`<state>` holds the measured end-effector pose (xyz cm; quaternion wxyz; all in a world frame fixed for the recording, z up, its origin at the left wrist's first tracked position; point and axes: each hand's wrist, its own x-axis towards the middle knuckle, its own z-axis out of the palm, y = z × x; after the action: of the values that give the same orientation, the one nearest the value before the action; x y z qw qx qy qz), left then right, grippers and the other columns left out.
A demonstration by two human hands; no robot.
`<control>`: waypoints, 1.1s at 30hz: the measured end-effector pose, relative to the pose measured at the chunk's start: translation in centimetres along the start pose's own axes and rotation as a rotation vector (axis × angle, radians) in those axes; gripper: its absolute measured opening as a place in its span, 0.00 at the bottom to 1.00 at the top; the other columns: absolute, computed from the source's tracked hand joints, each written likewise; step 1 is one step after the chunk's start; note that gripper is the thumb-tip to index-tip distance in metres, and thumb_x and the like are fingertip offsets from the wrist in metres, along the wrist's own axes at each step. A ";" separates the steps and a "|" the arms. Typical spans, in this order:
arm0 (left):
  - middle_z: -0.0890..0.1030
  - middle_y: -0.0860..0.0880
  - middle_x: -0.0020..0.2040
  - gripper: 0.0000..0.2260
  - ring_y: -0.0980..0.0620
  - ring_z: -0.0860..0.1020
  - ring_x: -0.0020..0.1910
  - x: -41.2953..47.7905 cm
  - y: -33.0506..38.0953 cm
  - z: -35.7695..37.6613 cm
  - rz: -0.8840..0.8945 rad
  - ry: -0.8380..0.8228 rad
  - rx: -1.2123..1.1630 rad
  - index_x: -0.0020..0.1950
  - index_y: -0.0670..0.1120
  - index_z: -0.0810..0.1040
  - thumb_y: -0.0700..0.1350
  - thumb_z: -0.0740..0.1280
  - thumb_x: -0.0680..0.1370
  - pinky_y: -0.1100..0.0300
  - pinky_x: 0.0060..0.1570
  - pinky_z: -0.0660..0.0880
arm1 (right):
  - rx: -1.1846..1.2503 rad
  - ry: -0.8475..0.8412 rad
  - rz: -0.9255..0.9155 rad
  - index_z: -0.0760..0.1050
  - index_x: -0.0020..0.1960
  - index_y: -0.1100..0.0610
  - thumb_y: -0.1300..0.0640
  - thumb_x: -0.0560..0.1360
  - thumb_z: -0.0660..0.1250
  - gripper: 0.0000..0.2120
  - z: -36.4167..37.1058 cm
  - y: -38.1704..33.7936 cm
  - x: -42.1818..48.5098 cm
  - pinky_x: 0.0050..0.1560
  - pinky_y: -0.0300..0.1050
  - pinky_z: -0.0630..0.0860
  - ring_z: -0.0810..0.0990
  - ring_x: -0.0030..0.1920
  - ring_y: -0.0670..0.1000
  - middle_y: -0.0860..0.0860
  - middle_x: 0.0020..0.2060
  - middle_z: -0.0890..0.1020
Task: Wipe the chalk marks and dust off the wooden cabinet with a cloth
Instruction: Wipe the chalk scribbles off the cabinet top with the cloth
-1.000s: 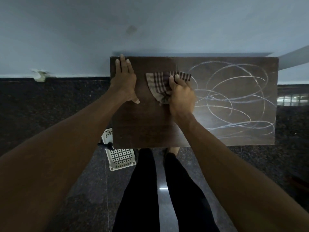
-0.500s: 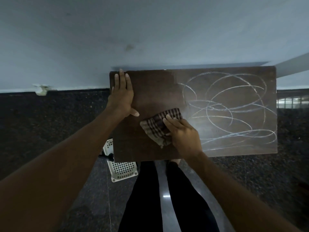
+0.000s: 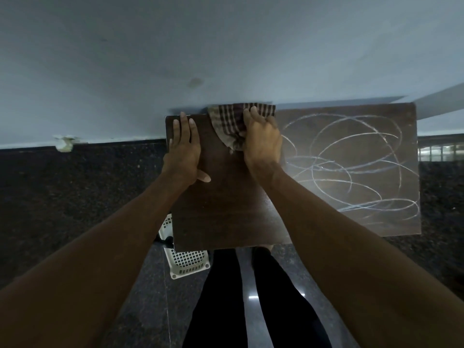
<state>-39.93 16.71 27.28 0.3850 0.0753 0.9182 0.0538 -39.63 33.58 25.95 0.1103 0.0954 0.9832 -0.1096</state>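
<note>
Right hand (image 3: 262, 139) gripping checked cloth (image 3: 233, 121) at cabinet top's (image 3: 226, 197) far edge, left hand (image 3: 184, 151) flat, fingers straight, chalk marks (image 3: 351, 167) on right half

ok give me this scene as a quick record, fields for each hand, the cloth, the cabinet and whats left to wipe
left hand: flat, fingers straight, pressing on the cabinet near its far left corner
right hand: grips the cloth at the far edge
cloth: checked, bunched, reaching past the far edge
cabinet: dark wood, left part free of marks
chalk marks: white loops across the right part, unwiped
floor: white perforated basket by the near left corner
</note>
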 end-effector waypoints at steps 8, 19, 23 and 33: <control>0.29 0.44 0.81 0.66 0.43 0.32 0.81 0.2 -1.5 1.2 0.064 0.080 -0.069 0.81 0.42 0.33 0.52 0.83 0.65 0.34 0.76 0.61 | 0.052 -0.214 -0.250 0.64 0.76 0.52 0.52 0.72 0.74 0.36 2.6 0.8 -8.3 0.57 0.54 0.79 0.72 0.66 0.54 0.49 0.74 0.68; 0.31 0.43 0.81 0.68 0.42 0.32 0.81 0.3 -1.9 1.3 0.097 0.100 -0.130 0.82 0.41 0.35 0.56 0.82 0.61 0.37 0.77 0.58 | 0.051 -0.019 0.087 0.74 0.63 0.55 0.64 0.77 0.67 0.16 -1.2 3.9 -0.1 0.50 0.51 0.79 0.79 0.55 0.59 0.52 0.58 0.80; 0.31 0.42 0.81 0.68 0.40 0.33 0.81 0.3 -1.8 1.3 0.098 0.110 -0.144 0.82 0.40 0.36 0.55 0.82 0.61 0.39 0.78 0.55 | 0.004 -0.027 0.156 0.74 0.63 0.57 0.68 0.78 0.63 0.16 -0.9 0.0 1.5 0.53 0.51 0.79 0.76 0.63 0.57 0.52 0.62 0.79; 0.44 0.42 0.84 0.59 0.46 0.41 0.83 -0.8 -3.5 3.2 0.097 0.246 -0.301 0.83 0.39 0.46 0.54 0.82 0.65 0.52 0.81 0.51 | 0.020 -0.169 -0.191 0.65 0.73 0.56 0.61 0.76 0.69 0.27 0.9 -6.8 -0.6 0.49 0.54 0.79 0.69 0.68 0.58 0.51 0.71 0.69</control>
<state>-37.39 13.26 25.06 0.2739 0.0541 0.9352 0.2178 -40.35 26.79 26.49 0.1811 -0.0070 0.9738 -0.1373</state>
